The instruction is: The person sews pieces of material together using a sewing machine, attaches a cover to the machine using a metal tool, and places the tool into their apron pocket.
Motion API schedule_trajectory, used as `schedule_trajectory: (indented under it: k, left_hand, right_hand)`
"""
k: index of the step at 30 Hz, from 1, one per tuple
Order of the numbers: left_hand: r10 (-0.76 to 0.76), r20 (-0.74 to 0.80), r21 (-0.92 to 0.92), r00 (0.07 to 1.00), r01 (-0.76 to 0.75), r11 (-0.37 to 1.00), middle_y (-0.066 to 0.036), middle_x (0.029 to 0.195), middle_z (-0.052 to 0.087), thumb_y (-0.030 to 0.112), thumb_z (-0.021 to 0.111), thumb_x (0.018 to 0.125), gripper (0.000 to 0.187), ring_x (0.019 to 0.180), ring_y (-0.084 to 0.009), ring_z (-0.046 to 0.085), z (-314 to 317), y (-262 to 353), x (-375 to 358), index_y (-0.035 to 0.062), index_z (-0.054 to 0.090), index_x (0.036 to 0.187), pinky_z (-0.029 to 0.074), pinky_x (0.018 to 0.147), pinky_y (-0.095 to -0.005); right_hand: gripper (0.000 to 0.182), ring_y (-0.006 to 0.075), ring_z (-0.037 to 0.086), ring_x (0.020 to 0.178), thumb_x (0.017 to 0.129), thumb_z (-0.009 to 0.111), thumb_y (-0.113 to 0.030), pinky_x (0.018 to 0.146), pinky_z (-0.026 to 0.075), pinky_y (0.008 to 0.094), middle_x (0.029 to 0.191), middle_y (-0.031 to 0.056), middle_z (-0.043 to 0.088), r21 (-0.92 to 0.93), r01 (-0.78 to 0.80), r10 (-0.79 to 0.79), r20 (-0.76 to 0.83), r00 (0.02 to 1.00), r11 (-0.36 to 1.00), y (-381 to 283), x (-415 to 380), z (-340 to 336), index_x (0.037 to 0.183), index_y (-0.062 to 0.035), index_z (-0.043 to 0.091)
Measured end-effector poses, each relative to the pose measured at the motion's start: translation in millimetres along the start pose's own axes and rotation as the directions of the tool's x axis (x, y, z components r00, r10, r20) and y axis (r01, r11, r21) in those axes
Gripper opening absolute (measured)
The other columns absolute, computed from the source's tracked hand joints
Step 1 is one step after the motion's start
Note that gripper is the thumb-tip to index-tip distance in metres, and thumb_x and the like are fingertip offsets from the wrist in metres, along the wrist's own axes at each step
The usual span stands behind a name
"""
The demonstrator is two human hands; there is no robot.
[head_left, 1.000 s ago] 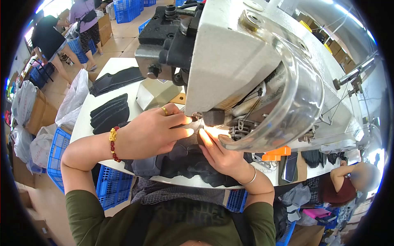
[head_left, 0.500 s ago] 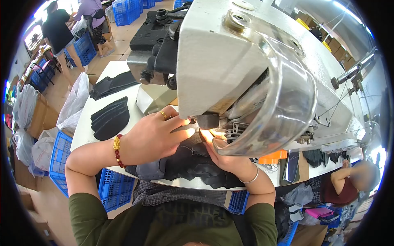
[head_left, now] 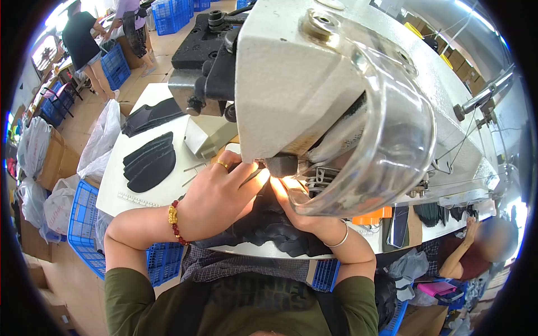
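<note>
A lit sewing machine stands right in front of me, and its head hides the stitching spot. My left hand, with a ring and a beaded bracelet, is closed, its bent fingers gripping black fabric just left of the needle area. My right hand is on the same fabric from the right, thumb and fingers together close under the machine head. A clear plastic guard partly covers those fingertips. The fabric lies bunched along the table's front edge, below both hands.
Stacked black cut pieces and more black pieces lie on the white table at left. An orange object and a phone are at right. Blue crates stand below. Other people work at back left and right.
My left hand has turned, its wrist shifting right and down, uncovering thin metal rods and a ruler scale on the table. The fabric under it has shifted. My right hand stays nearly in place.
</note>
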State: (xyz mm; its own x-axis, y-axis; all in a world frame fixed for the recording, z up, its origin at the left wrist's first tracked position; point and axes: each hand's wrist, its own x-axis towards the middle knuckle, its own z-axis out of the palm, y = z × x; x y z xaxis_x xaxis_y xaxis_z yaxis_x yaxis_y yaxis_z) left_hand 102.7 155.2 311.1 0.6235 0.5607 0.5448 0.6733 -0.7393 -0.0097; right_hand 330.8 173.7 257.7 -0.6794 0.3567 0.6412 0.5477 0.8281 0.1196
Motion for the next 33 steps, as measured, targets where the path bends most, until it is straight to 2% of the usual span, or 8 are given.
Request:
schedule_trajectory:
  k: [6, 9, 16, 18, 19, 21, 24, 33]
  left_hand:
    - [-0.07, -0.015, -0.015, 0.997, 0.07, 0.997, -0.007, 0.109, 0.058, 0.012, 0.072, 0.068, 0.039, 0.103, -0.027, 0.053, 2.6, 6.3, 1.7, 0.0032, 0.065, 0.106, 0.055, 0.079, -0.0342]
    - [-0.094, -0.041, 0.031, 0.995, 0.095, 0.995, -0.007, 0.109, 0.058, 0.011, 0.072, 0.068, 0.041, 0.101, -0.0277, 0.054, 10.0, 9.4, -2.2, 0.0031, 0.065, 0.107, 0.055, 0.076, -0.034]
    - [-0.095, -0.141, 0.112, 0.986, 0.111, 0.988, -0.011, 0.11, 0.058, 0.01, 0.072, 0.068, 0.042, 0.105, -0.0301, 0.057, 23.6, 19.4, -5.4, 0.0022, 0.065, 0.109, 0.055, 0.074, -0.0338]
    - [-0.104, -0.232, 0.123, 0.967, 0.135, 0.983, -0.011, 0.109, 0.059, 0.011, 0.072, 0.068, 0.042, 0.106, -0.0311, 0.058, 21.2, 22.8, -0.5, 0.0019, 0.065, 0.109, 0.055, 0.076, -0.0338]
    - [-0.104, -0.232, 0.124, 0.967, 0.135, 0.983, -0.011, 0.109, 0.059, 0.011, 0.072, 0.068, 0.042, 0.106, -0.0311, 0.058, 21.2, 21.9, -0.8, 0.0019, 0.065, 0.109, 0.055, 0.076, -0.0338]
    - [-0.123, -0.14, 0.102, 0.983, 0.137, 0.985, -0.011, 0.108, 0.059, 0.011, 0.072, 0.069, 0.04, 0.106, -0.0324, 0.058, 22.0, 20.9, -3.0, 0.0019, 0.065, 0.108, 0.055, 0.077, -0.0348]
    - [-0.149, -0.138, 0.106, 0.979, 0.164, 0.981, -0.012, 0.107, 0.059, 0.011, 0.072, 0.07, 0.039, 0.108, -0.0334, 0.058, 21.2, 24.5, -1.9, 0.0023, 0.065, 0.107, 0.055, 0.08, -0.0359]
    - [-0.26, -0.21, 0.266, 0.942, 0.311, 0.912, -0.019, 0.104, 0.062, 0.012, 0.069, 0.078, 0.024, 0.108, -0.0387, 0.059, 43.3, 49.6, 6.5, 0.0029, 0.064, 0.1, 0.055, 0.086, -0.0403]
  right_hand:
    - [0.035, 0.0249, 0.064, 0.11, 0.091, 0.052, 0.0, 0.097, 0.052, 0.0339, 0.121, 0.018, 0.064, -0.215, 0.084, -0.051, 0.153, 0.987, 0.973, 3.8, -11.9, 6.9, 0.125, 0.0043, 0.059]
    - [0.035, 0.0245, 0.063, 0.113, 0.092, 0.051, 0.0, 0.1, 0.051, 0.0343, 0.123, 0.0167, 0.063, -0.019, 0.014, -0.012, 0.068, 0.998, 1.0, 2.3, -3.1, -4.3, 0.127, 0.006, 0.057]
    - [0.034, 0.019, 0.06, 0.115, 0.094, 0.052, -0.004, 0.102, 0.048, 0.0305, 0.125, 0.0153, 0.062, -0.125, 0.039, -0.021, 0.144, 0.989, 0.991, 22.0, -45.6, 38.5, 0.124, 0.0097, 0.057]
    - [0.034, 0.0298, 0.068, 0.1, 0.093, 0.06, -0.018, 0.094, 0.054, 0.0418, 0.118, 0.0181, 0.066, -0.582, 0.643, -0.388, 0.514, 0.765, 0.497, 36.9, -63.0, 58.9, 0.122, 0.0004, 0.06]
    - [0.034, 0.0298, 0.068, 0.1, 0.093, 0.06, -0.018, 0.094, 0.054, 0.0418, 0.118, 0.0181, 0.066, -0.582, 0.643, -0.388, 0.514, 0.765, 0.498, 39.6, -66.3, 55.8, 0.122, 0.0004, 0.06]
    - [0.036, 0.0288, 0.068, 0.1, 0.094, 0.059, -0.022, 0.09, 0.056, 0.0407, 0.12, 0.0191, 0.066, -0.508, 0.53, -0.231, 0.833, 0.503, -0.679, 37.2, -50.5, 33.0, 0.121, 0.0012, 0.06]
    - [0.037, 0.0205, 0.06, 0.107, 0.098, 0.052, -0.026, 0.105, 0.046, 0.0323, 0.115, 0.0123, 0.062, -0.035, 0.151, 0.092, 0.65, 0.755, -0.988, 33.2, -54.4, 30.2, 0.121, 0.0009, 0.06]
    - [0.038, 0.0212, 0.06, 0.102, 0.093, 0.06, -0.032, 0.101, 0.047, 0.0343, 0.103, 0.0095, 0.061, -0.046, -0.033, -0.055, 0.641, 0.765, -0.998, 58.2, -78.7, 62.9, 0.115, -0.0013, 0.063]
